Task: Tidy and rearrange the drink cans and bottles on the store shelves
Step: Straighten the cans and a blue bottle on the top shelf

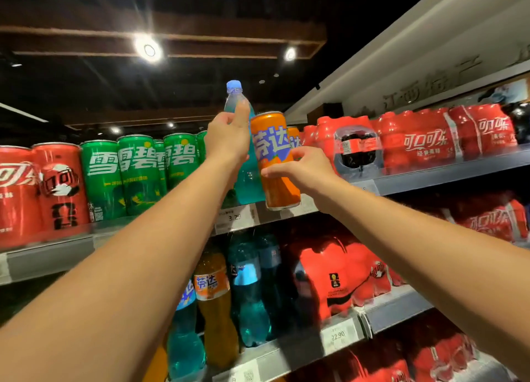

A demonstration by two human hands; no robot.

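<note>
My left hand (228, 139) grips a blue drink bottle (249, 178) with a pale blue cap, held upright above the upper shelf's front edge. My right hand (301, 168) holds a tall orange Fanta can (276, 152) just right of the bottle, its base at the shelf edge. Another orange can (294, 140) stands behind it. Green Sprite cans (137, 172) stand left of my left hand, and red cola cans (61, 186) are further left.
Shrink-wrapped red cola packs (424, 140) fill the upper shelf to the right. The shelf below holds blue bottles (249, 289), an orange Fanta bottle (213, 301) and more red packs (338, 278). Price tags (235, 218) line the shelf rails.
</note>
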